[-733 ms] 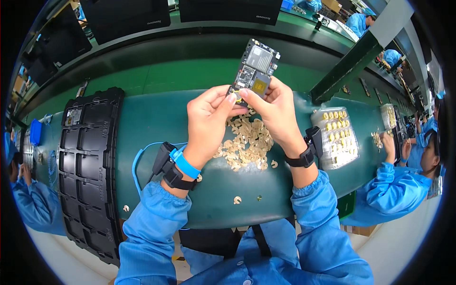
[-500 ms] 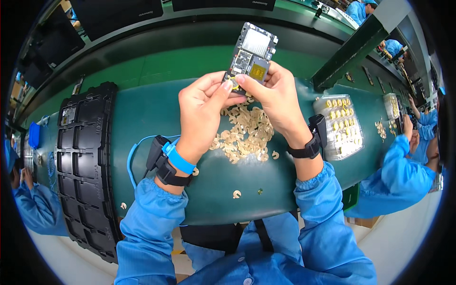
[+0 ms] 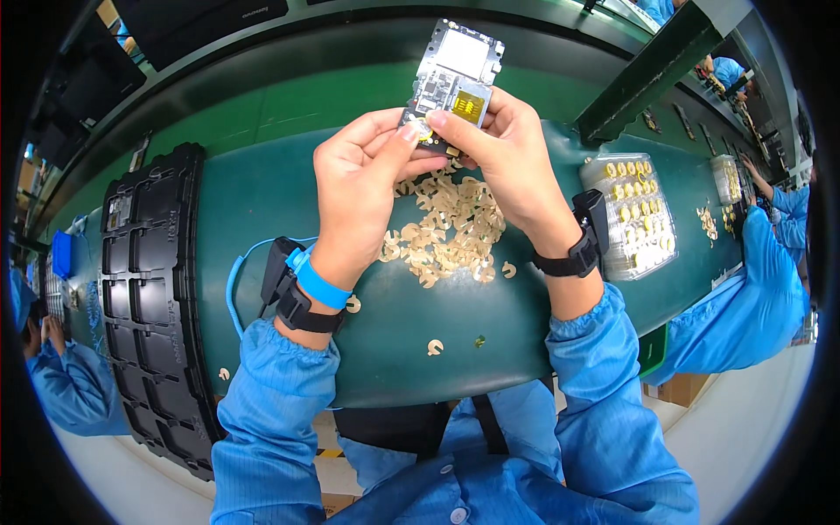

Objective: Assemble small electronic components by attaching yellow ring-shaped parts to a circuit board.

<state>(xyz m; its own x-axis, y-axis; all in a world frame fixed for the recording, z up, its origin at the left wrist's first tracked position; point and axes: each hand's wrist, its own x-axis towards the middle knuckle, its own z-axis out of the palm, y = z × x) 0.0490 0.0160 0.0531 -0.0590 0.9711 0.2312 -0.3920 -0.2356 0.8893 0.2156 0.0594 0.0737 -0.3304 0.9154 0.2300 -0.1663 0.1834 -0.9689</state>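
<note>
A dark circuit board (image 3: 444, 86) with a silver shield and a yellow patch is held up over the bench between both hands. My left hand (image 3: 360, 171) grips its lower left corner, thumb pressed on a small round silver part with a yellow rim (image 3: 423, 130). My right hand (image 3: 510, 157) is closed round the lower right edge, its thumb lying beside that round part. Below the hands lies a pile of small cream-coloured notched discs (image 3: 459, 232); a single loose disc (image 3: 435, 347) lies nearer me. The fingers behind the board are partly hidden.
A black compartment tray (image 3: 153, 289) stands at the left, with a board in one far pocket. On the right is a clear plastic tray (image 3: 632, 219) holding rows of yellow-rimmed round parts. A green post (image 3: 647, 74) rises behind it. Co-workers in blue sit on both sides.
Both hands, still holding the board, appear slightly higher and farther left in the picture. The grip looks the same, with both thumbs at the round part.
</note>
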